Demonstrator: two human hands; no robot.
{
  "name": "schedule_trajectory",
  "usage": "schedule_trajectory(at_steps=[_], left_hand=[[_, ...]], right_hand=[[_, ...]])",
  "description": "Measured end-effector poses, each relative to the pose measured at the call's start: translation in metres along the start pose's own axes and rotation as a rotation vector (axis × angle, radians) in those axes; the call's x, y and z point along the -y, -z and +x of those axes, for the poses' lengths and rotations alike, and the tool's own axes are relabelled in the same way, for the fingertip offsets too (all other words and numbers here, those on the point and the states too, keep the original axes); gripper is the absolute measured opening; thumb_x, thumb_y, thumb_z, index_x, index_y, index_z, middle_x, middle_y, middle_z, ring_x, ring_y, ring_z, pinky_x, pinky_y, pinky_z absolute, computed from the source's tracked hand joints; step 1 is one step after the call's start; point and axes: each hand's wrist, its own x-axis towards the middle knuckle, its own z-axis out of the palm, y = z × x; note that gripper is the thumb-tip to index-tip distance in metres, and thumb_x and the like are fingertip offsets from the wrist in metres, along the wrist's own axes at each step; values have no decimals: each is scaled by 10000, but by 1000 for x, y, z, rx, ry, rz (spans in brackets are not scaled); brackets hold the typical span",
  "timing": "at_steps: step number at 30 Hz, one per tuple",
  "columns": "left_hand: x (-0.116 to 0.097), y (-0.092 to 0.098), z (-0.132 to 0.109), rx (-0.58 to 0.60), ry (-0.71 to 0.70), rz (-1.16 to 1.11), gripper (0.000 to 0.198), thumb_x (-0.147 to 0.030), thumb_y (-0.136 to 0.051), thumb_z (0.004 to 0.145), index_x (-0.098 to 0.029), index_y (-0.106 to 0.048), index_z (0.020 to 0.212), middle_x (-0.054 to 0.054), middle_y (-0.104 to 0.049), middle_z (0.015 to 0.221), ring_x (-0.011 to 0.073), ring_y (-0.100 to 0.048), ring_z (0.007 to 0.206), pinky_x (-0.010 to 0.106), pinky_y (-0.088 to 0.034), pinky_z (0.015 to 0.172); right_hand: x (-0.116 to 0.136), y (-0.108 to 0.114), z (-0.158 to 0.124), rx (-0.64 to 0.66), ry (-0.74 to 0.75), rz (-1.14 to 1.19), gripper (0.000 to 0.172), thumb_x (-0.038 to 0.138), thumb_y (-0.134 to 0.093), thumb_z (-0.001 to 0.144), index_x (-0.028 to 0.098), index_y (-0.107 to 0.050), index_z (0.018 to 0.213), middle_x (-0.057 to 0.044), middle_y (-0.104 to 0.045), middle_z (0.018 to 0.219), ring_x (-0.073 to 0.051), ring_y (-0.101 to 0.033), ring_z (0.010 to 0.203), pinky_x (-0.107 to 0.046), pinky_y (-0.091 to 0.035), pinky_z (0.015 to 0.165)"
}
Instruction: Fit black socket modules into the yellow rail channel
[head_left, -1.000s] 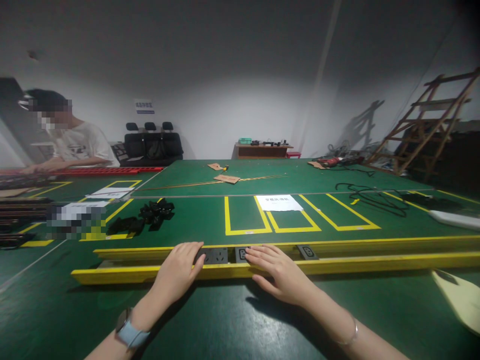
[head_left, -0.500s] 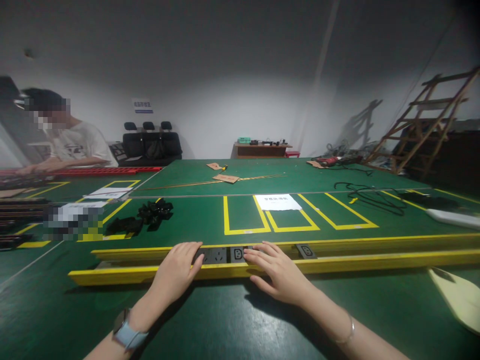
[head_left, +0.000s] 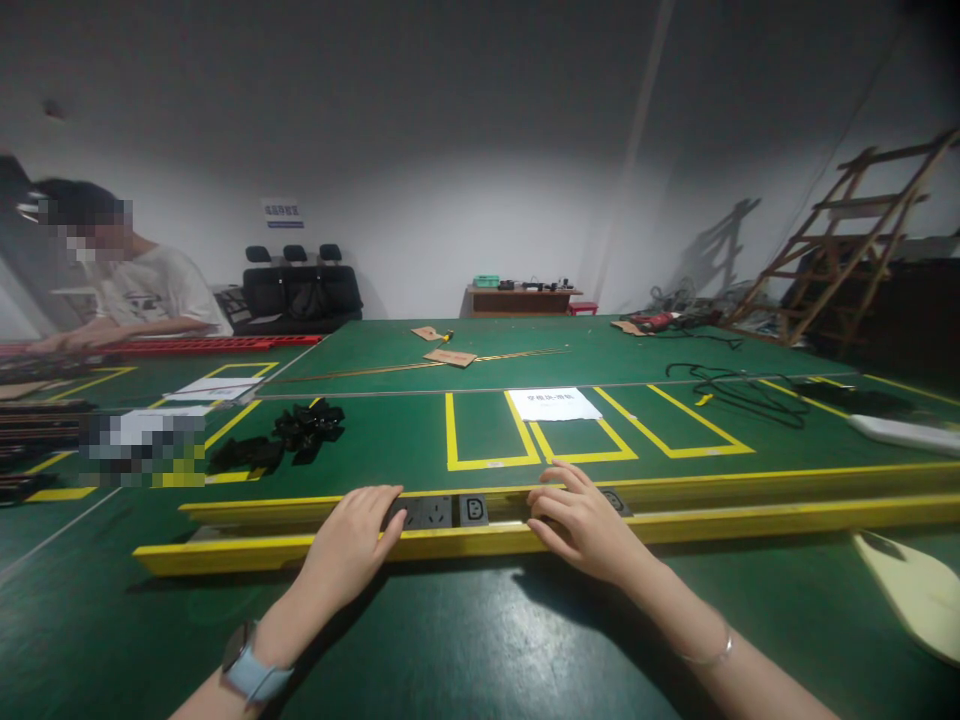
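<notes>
A long yellow channel rail [head_left: 480, 541] lies crosswise on the green table, its open side up. My left hand [head_left: 352, 545] is closed over the channel, fingers at the far wall and thumb by the left end of a black socket module [head_left: 436, 513]. Beside that module sits a single black socket [head_left: 473, 510]. My right hand [head_left: 581, 520] hovers at the channel further right, fingers bent and apart, with nothing visible in them. Another black socket [head_left: 615, 500] in the channel is partly hidden behind this hand.
Black parts [head_left: 307, 430] lie in a heap beyond the rail at left. A white paper sign [head_left: 555, 404] lies among yellow tape outlines. A black cable [head_left: 739, 395] and a pale yellow flat object [head_left: 911, 595] are at right. A co-worker [head_left: 150, 290] works at far left.
My right hand has moved right along the channel, away from the single socket, which shows fully now. My left hand stays in place on the rail.
</notes>
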Motion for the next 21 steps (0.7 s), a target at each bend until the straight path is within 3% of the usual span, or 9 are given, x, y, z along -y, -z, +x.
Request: schedule_trajectory(at_steps=[4, 11, 16, 21], left_hand=[[-1, 0, 0, 11, 2, 6, 370, -368, -410, 933, -146, -622, 1139, 98, -684, 1109, 227, -618, 1029, 407, -489, 926], [-1, 0, 0, 29, 15, 0, 370, -373, -420, 930, -140, -622, 1134, 99, -683, 1114, 225, -614, 1042, 395, -480, 937], [0, 1, 1, 18, 18, -14, 371, -381, -418, 929, -149, -629, 1128, 95, -688, 1106, 225, -623, 1027, 401, -489, 926], [0, 3, 1, 26, 29, -27, 378, -389, -420, 926, -147, -640, 1117, 95, -692, 1098, 225, -626, 1025, 403, -493, 928]], right_hand=[[-3, 0, -2, -3, 2, 17, 116, 268, -519, 881, 226, -601, 811, -35, -634, 818, -220, -513, 985, -470, -359, 1015], [-8, 3, -3, 46, 8, 70, 141, 255, -493, 900, 219, -628, 878, -37, -650, 912, -219, -484, 1044, -433, -382, 984], [-30, 10, -12, 45, -42, 70, 241, 269, -485, 917, 214, -641, 742, -31, -632, 772, -209, -510, 991, -419, -386, 973], [-43, 17, -17, 62, -106, 110, 349, 272, -457, 942, 239, -667, 666, -4, -660, 755, -190, -539, 935, -404, -385, 973]])
